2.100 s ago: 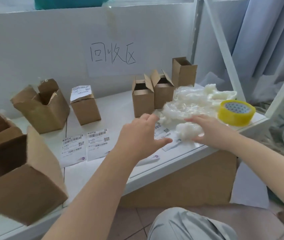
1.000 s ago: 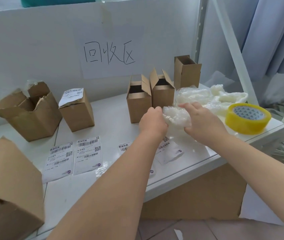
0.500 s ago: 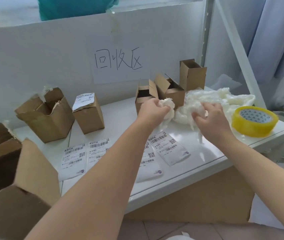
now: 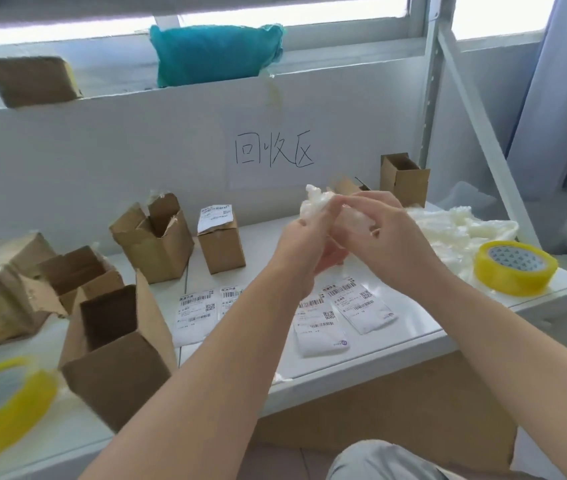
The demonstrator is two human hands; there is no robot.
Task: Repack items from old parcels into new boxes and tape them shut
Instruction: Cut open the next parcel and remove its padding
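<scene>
White shelf board [image 4: 413, 327] fills the view, and the strip of shipping labels [image 4: 361, 303] lying flat across its middle is our marker. Nearest of all, below the labels, a big brown carton [image 4: 396, 403] sits under the shelf. Left of the labels and closest to the camera, a yellow tape roll [image 4: 1, 407], badly blurred, and just beside it an open box [image 4: 116, 362] with its mouth up.

Now the action, right above the labels: both hands are raised off the board and close together. The left hand [image 4: 301, 251] has its fingers curled into a wad of wrap [image 4: 315, 202], and the right hand [image 4: 389, 237] closes over the same wad from the other side, fingers bent round it. White crinkled film pokes out above the left knuckles.

Right of the labels, a second tape roll [image 4: 514, 268] lies flat, touching a loose pile of wrap [image 4: 455, 230]. Beyond the labels to the left, a torn box [image 4: 154, 244] and a labelled box [image 4: 221, 244] stand side by side; beyond to the right, a tall narrow box [image 4: 405, 181] stands open. Farther back, a handwritten sign [image 4: 273, 155] on the white panel, and a teal bag [image 4: 213, 53] up on the ledge.
</scene>
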